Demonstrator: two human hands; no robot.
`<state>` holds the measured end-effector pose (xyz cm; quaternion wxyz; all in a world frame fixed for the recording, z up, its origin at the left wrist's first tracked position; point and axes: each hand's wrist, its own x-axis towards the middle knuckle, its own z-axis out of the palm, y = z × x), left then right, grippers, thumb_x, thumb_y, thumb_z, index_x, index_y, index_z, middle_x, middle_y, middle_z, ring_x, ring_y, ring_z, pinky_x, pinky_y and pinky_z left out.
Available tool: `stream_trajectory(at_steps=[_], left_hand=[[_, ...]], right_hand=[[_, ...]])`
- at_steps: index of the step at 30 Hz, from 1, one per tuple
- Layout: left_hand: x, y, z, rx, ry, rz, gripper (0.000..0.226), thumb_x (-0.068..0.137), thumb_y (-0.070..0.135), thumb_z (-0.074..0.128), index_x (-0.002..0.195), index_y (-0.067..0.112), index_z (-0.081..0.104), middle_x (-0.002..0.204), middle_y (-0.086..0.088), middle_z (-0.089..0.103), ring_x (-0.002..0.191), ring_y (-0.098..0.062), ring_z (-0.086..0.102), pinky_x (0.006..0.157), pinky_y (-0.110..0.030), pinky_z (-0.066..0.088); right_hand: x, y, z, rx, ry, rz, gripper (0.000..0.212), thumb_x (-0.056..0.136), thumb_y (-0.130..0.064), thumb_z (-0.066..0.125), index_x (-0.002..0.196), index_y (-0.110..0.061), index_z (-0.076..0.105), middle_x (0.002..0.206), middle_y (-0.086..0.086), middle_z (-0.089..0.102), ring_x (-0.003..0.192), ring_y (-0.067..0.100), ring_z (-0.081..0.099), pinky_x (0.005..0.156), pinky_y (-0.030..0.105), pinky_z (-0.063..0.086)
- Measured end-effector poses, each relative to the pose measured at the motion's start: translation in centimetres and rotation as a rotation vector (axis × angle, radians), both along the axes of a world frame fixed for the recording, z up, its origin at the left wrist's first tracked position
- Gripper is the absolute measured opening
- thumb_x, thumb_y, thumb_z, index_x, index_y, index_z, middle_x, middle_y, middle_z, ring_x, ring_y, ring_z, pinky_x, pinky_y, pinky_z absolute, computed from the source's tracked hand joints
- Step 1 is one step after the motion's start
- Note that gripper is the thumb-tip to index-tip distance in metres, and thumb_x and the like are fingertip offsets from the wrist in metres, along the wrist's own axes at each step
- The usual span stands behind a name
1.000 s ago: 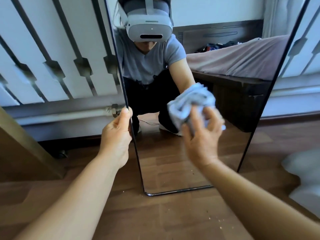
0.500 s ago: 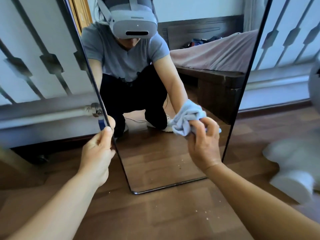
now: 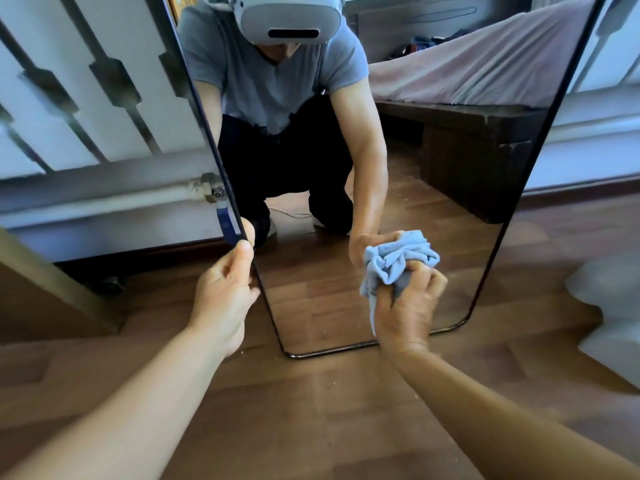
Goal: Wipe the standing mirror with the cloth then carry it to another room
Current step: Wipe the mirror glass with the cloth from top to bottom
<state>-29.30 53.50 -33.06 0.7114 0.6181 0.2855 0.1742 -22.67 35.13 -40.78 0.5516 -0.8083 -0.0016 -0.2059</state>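
Blue cloth (image 3: 398,261), bunched, sits clenched in the right hand (image 3: 405,306) against the mirror (image 3: 329,306); the left hand (image 3: 225,289) pinches its left edge.

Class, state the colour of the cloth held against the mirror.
Light blue; the cloth shows best in the head view, bunched in the right hand.

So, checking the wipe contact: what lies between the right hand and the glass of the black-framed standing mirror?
In the head view, the crumpled light-blue cloth, gripped by the right hand, lies between it and the mirror.
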Motion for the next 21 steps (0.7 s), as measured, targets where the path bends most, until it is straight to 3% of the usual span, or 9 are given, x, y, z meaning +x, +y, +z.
stream_trajectory(at_steps=[3, 5, 8, 10, 11, 14, 17, 19, 21], left_hand=[[0.1, 0.1, -0.4, -0.001, 0.01, -0.005, 0.044, 0.089, 0.046, 0.049, 0.127, 0.026, 0.053, 0.13, 0.008, 0.051, 0.118, -0.014, 0.045, 0.1, -0.038, 0.039], [0.1, 0.2, -0.7, -0.006, 0.012, -0.018, 0.029, 0.089, 0.046, 0.049, 0.113, 0.032, 0.06, 0.116, 0.012, 0.06, 0.112, -0.013, 0.052, 0.097, -0.037, 0.042], [0.1, 0.1, -1.1, -0.005, 0.0, -0.021, 0.022, 0.09, 0.044, 0.048, 0.102, 0.034, 0.063, 0.089, 0.022, 0.07, 0.089, 0.001, 0.066, 0.075, -0.023, 0.05], [0.0, 0.0, -1.0, 0.009, -0.005, -0.019, 0.02, 0.092, 0.041, 0.048, 0.101, 0.033, 0.064, 0.076, 0.025, 0.071, 0.074, 0.007, 0.066, 0.06, -0.015, 0.05], [0.0, 0.0, -1.0, 0.008, -0.007, -0.018, 0.019, 0.092, 0.04, 0.047, 0.1, 0.032, 0.063, 0.075, 0.024, 0.07, 0.074, 0.006, 0.066, 0.059, -0.015, 0.051], [0.0, 0.1, -0.9, -0.014, 0.001, -0.015, 0.018, 0.09, 0.042, 0.049, 0.101, 0.032, 0.06, 0.092, 0.019, 0.062, 0.089, -0.005, 0.057, 0.08, -0.032, 0.046], [0.0, 0.3, -1.1, -0.011, 0.005, -0.008, 0.022, 0.089, 0.044, 0.05, 0.104, 0.031, 0.06, 0.094, 0.021, 0.055, 0.084, -0.001, 0.049, 0.084, -0.037, 0.041], [-0.1, 0.4, -1.1, 0.002, 0.013, -0.007, 0.035, 0.089, 0.045, 0.051, 0.115, 0.023, 0.06, 0.095, 0.021, 0.055, 0.085, -0.001, 0.049, 0.085, -0.037, 0.041], [-0.1, 0.5, -1.0, 0.012, 0.021, -0.021, 0.046, 0.088, 0.047, 0.05, 0.124, 0.018, 0.057, 0.099, 0.022, 0.054, 0.087, -0.002, 0.048, 0.086, -0.037, 0.041]], right_hand=[[-2.4, 2.7, -0.7, -0.132, -0.007, 0.167, 0.039, 0.076, -0.013, 0.071, 0.109, -0.008, 0.051, 0.115, 0.01, 0.036, 0.105, 0.029, 0.044, 0.082, 0.035, 0.042], [-3.9, 4.3, -1.1, -0.271, -0.071, 0.359, 0.04, 0.075, -0.015, 0.069, 0.112, -0.018, 0.054, 0.118, 0.013, 0.042, 0.104, 0.031, 0.046, 0.079, 0.037, 0.045], [-5.4, 6.1, -2.1, -0.601, -0.267, 0.605, 0.045, 0.074, -0.017, 0.069, 0.117, -0.023, 0.056, 0.113, 0.012, 0.05, 0.093, 0.031, 0.049, 0.071, 0.038, 0.048], [-5.4, 6.6, -2.4, -0.705, -0.308, 0.694, 0.053, 0.071, -0.011, 0.069, 0.121, -0.02, 0.054, 0.114, 0.013, 0.051, 0.092, 0.031, 0.05, 0.073, 0.039, 0.048], [-5.1, 6.4, -2.4, -0.722, -0.309, 0.712, 0.054, 0.071, -0.009, 0.068, 0.123, -0.019, 0.053, 0.115, 0.013, 0.05, 0.094, 0.032, 0.05, 0.075, 0.04, 0.049], [-3.5, 3.9, -2.6, -0.655, -0.295, 0.639, 0.051, 0.071, -0.006, 0.067, 0.117, -0.023, 0.055, 0.112, 0.009, 0.05, 0.092, 0.031, 0.053, 0.068, 0.034, 0.05], [-1.6, -0.3, -2.7, -0.453, -0.188, 0.375, 0.047, 0.073, -0.001, 0.065, 0.108, -0.027, 0.05, 0.117, 0.0, 0.04, 0.091, 0.019, 0.047, 0.075, 0.025, 0.043], [-0.3, -2.8, -2.8, -0.324, -0.106, 0.199, 0.036, 0.075, 0.004, 0.062, 0.105, -0.013, 0.052, 0.117, 0.01, 0.038, 0.094, 0.015, 0.041, 0.083, 0.027, 0.041], [1.2, -5.0, -2.8, -0.214, 0.004, 0.0, 0.03, 0.076, 0.006, 0.059, 0.104, 0.0, 0.051, 0.116, 0.024, 0.039, 0.1, 0.024, 0.042, 0.089, 0.026, 0.035]])
